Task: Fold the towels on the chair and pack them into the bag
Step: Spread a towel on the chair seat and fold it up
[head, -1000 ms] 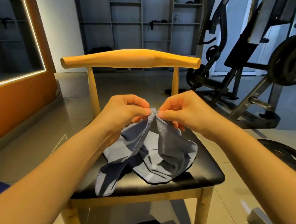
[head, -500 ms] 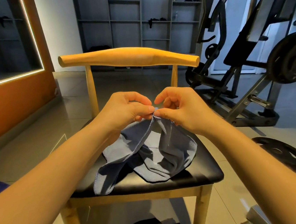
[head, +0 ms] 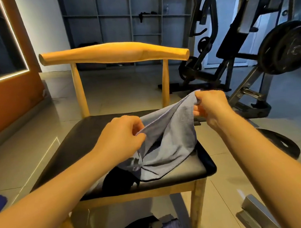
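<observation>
The grey-blue towel (head: 168, 145) is pinched at one edge by the left hand (head: 122, 135) and right hand (head: 212, 105) above the chair (head: 78, 145); spreading is judged the step in hand, and laying it flat is called for next.

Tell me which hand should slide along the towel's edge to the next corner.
Left, probably. The right hand pinches a raised corner; the left hand pinches the towel partway along its edge, free to slide.

Crumpled grey-blue towel (head: 171, 139), top edge raised, sags onto the chair (head: 78, 145).
</observation>
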`<state>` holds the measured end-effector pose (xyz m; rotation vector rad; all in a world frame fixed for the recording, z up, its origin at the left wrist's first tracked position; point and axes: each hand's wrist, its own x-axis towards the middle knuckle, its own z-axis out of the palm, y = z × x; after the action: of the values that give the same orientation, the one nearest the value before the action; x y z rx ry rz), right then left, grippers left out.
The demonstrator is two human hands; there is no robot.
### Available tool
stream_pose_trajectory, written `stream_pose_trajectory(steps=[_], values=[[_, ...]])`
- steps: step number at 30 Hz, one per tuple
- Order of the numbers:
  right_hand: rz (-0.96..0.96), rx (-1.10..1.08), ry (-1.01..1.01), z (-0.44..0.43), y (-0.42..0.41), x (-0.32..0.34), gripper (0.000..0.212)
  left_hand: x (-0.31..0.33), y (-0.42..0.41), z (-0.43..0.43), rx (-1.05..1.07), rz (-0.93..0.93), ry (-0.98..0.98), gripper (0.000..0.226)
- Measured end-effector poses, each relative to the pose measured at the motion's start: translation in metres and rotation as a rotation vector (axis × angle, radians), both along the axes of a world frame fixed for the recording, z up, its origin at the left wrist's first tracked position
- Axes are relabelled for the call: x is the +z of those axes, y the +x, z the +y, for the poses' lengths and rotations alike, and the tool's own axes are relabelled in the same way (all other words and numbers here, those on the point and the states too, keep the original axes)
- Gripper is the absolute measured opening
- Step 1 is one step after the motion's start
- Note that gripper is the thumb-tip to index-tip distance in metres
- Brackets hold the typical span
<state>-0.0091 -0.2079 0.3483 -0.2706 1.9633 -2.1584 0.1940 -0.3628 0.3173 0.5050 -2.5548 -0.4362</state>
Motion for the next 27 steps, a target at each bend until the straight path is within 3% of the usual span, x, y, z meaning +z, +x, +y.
stream_pose_trajectory(steps=[3, 8, 12, 16, 21, 27], values=[[-0.347, -0.031, -0.178, 0.013, -0.025, -0.021, 0.027, -0.008, -0.006, 0.009, -0.034, 0.039, 0.104, 0.012], [-0.413, 0.026, -0.222, 0.017, -0.032, -0.035, 0.034, -0.030, -0.030, 0.050, -0.241, 0.132, 0.228, 0.011], [-0.431, 0.074, -0.246, 0.017, -0.027, -0.027, 0.037, -0.049, -0.057, 0.083, -0.364, 0.057, 0.000, 0.013], [-0.471, 0.145, -0.330, 0.022, -0.020, -0.023, 0.038, -0.059, -0.085, 0.091, -0.228, 0.042, 0.112, 0.011], [-0.500, 0.203, -0.404, 0.030, -0.014, -0.018, 0.037, -0.055, -0.104, 0.090, -0.066, 0.086, 0.230, 0.060], [-0.474, 0.283, -0.409, 0.031, -0.006, -0.010, 0.036, -0.046, -0.115, 0.084, -0.028, 0.099, 0.267, 0.070]])
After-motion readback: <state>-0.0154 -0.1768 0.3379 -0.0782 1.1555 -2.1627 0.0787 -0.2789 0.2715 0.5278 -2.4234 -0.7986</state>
